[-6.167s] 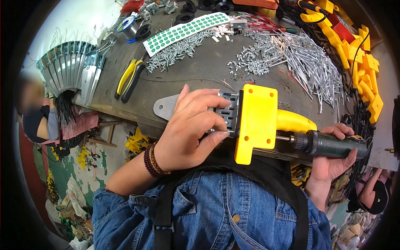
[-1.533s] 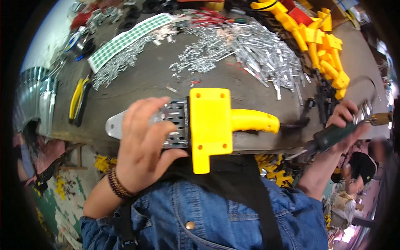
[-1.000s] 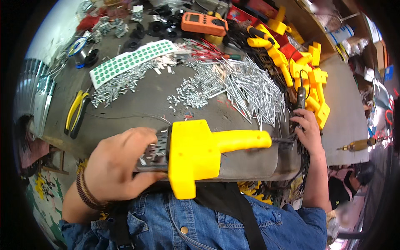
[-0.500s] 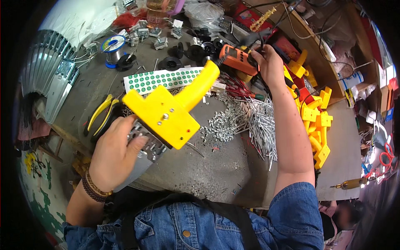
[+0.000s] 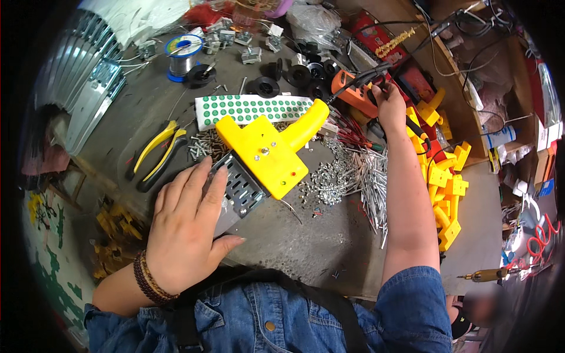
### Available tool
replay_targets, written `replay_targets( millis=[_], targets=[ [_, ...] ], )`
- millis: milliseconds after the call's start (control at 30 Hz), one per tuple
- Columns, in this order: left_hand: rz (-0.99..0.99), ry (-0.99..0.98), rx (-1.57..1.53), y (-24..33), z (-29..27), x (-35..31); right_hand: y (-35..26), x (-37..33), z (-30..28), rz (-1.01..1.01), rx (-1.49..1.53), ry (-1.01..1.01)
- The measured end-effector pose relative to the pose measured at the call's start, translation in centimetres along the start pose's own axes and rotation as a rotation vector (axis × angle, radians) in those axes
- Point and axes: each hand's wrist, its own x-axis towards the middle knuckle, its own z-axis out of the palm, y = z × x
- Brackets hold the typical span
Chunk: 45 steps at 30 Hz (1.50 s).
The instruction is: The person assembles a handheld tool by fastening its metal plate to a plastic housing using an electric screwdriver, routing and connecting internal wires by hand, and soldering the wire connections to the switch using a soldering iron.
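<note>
Grey and worn, the desk (image 5: 306,253) is bare near the person and crowded with parts along its far side. Over it, the left hand (image 5: 191,223) lies palm down, thumb apart from the fingers and gripping nothing, across the metal plate (image 5: 229,219) of a yellow tool. That yellow tool (image 5: 262,147) sits near the middle of the desk, its perforated bracket (image 5: 242,194) next to the fingertips, its handle (image 5: 309,126) slanting to the upper right. Farther out, the right hand (image 5: 389,100) has its fingers curled at a black cord beside an orange meter (image 5: 353,94); whether they are closed on it I cannot tell.

Just left of the tool are yellow-and-black pliers (image 5: 158,154); behind it, a sheet of green dots (image 5: 253,109). To its right come small hardware (image 5: 329,182), thin metal rods (image 5: 374,200) and, beyond the forearm, piled yellow housings (image 5: 450,194). A solder spool (image 5: 183,62) stands toward the back left.
</note>
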Motion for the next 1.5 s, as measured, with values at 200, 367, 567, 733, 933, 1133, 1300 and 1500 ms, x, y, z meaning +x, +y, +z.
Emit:
replay_targets(
  millis=[200, 367, 567, 733, 933, 1133, 1300, 1500],
  targets=[
    [0.037, 0.054, -0.059, -1.1, 0.1, -1.4, -6.9, -1.8, -0.9, -0.445, -0.013, 0.275],
    [0.083, 0.145, -0.082, -1.5, -1.1, -1.5, -19.4, -3.7, 5.9, -0.414, -0.58, -0.467],
    [0.141, 0.241, -0.218, -3.0, -2.1, -1.5, -17.5, -3.7, 5.7, -0.31, 0.1, -0.463],
    [-0.06, 0.296, -0.856, -2.1, -2.0, 0.4, -21.8, -12.0, -1.1, -0.142, 0.77, -0.741],
    [-0.092, 0.248, -1.411, -0.9, -1.8, 1.6, -21.6, -15.7, -3.1, -0.066, 0.907, -0.841],
    [-0.053, 0.201, -1.317, -0.9, -1.3, 1.2, -20.0, -16.6, -1.8, 0.228, 1.157, -1.167],
    [0.133, 0.418, -0.99, -1.2, -0.5, 1.5, -20.6, -15.9, -2.6, 0.288, 1.22, -1.293],
    [0.465, 0.421, -0.169, -1.1, -0.9, 0.0, -20.3, -14.8, -2.9, -0.025, 0.78, -1.415]
  ],
)
